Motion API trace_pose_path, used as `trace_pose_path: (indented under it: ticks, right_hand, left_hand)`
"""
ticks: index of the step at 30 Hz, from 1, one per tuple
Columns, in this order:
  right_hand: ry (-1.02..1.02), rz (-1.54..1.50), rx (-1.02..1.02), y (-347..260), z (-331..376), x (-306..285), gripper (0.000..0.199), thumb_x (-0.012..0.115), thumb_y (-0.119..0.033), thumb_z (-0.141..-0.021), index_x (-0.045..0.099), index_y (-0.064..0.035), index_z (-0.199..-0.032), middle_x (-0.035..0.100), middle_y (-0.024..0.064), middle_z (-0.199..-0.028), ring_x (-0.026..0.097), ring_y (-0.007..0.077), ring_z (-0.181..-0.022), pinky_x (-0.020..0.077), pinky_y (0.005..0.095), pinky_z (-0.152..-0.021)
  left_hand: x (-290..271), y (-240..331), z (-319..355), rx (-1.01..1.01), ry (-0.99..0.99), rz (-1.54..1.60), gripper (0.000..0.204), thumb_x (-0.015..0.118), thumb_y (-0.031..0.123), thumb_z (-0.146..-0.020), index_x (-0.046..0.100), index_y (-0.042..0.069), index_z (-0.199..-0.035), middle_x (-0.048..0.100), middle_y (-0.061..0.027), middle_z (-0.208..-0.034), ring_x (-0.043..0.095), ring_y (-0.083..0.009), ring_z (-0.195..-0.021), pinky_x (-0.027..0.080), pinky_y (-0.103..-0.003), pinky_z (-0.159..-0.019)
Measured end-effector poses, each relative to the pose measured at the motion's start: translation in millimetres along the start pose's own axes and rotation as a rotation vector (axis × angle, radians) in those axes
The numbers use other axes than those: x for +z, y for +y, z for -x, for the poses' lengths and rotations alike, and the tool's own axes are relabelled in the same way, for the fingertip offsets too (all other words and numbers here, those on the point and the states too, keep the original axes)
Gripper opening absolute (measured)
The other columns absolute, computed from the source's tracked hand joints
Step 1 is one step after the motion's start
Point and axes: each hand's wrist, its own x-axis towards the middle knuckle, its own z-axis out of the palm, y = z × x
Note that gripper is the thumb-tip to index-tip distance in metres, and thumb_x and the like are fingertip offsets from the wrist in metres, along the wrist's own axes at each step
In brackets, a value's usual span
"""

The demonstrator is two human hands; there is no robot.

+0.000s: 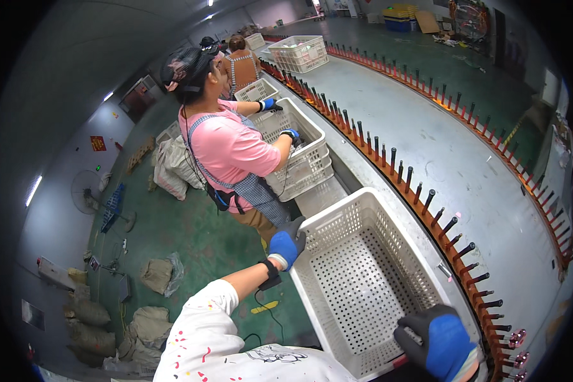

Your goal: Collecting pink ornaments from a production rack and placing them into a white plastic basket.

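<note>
A white plastic crate (363,280) with perforated walls and floor stands tilted in view right before me, and nothing lies on its bare floor. My left hand (288,244), in a blue and dark glove, is closed over the crate's left rim. At the near right corner is my right hand (440,340), gloved the same way. Its fingers curl inward over the crate's edge, and the corner beneath is hidden by the glove. Just outside the right rim, a small metal part (445,271) lies on the grey surface.
An orange rail (388,167) with upright black-topped pegs curves past the crate's right side. Ahead, a co-worker in a pink shirt (232,140) reaches into stacked crates (299,167). Another crate (299,54) stands on the grey table (420,114). Sacks (156,274) lie on the green floor.
</note>
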Motion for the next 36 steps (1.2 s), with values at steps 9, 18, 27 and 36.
trace_pose_path:
  ticks: [9,18,27,36]
  right_hand:
    - [0.079,-0.109,0.138,56.7,24.1,-3.3,0.019,0.062,-0.016,-0.082,0.067,0.0005,-0.091,0.065,0.0206,-0.083,0.063,0.0355,-0.076,0.0494,0.0399,-0.069]
    - [0.049,-0.245,0.233,48.6,27.2,3.9,0.021,0.059,-0.015,-0.085,0.066,0.0027,-0.095,0.066,0.0214,-0.084,0.065,0.0328,-0.077,0.0497,0.0356,-0.07]
    - [0.109,-0.147,0.202,44.5,33.4,8.0,0.019,0.06,-0.014,-0.085,0.066,0.0025,-0.093,0.066,0.0204,-0.083,0.065,0.0322,-0.077,0.0499,0.0356,-0.07]
    - [0.074,-0.126,0.233,29.1,31.2,-4.3,0.019,0.061,-0.015,-0.084,0.067,0.0006,-0.093,0.066,0.0203,-0.085,0.064,0.0339,-0.08,0.0495,0.0374,-0.072]
  left_hand:
    - [1.5,3.9,-9.4,-0.078,-0.045,-0.051,0.036,0.055,0.016,-0.08,0.055,0.008,-0.115,0.061,-0.022,-0.096,0.058,-0.0385,-0.09,0.046,-0.044,-0.077]
    - [-8.9,1.2,-4.7,-0.083,-0.062,-0.037,0.037,0.057,0.017,-0.08,0.055,0.007,-0.116,0.061,-0.0219,-0.099,0.059,-0.0377,-0.092,0.047,-0.043,-0.078]
    - [-1.6,-6.0,1.2,-0.006,-0.009,-0.036,0.038,0.055,0.017,-0.079,0.056,0.005,-0.116,0.062,-0.0201,-0.099,0.059,-0.0369,-0.09,0.046,-0.044,-0.08]
    - [-6.9,-2.4,2.9,-0.021,-0.016,-0.034,0.038,0.055,0.018,-0.079,0.055,0.006,-0.115,0.062,-0.02,-0.098,0.058,-0.037,-0.091,0.046,-0.044,-0.08]
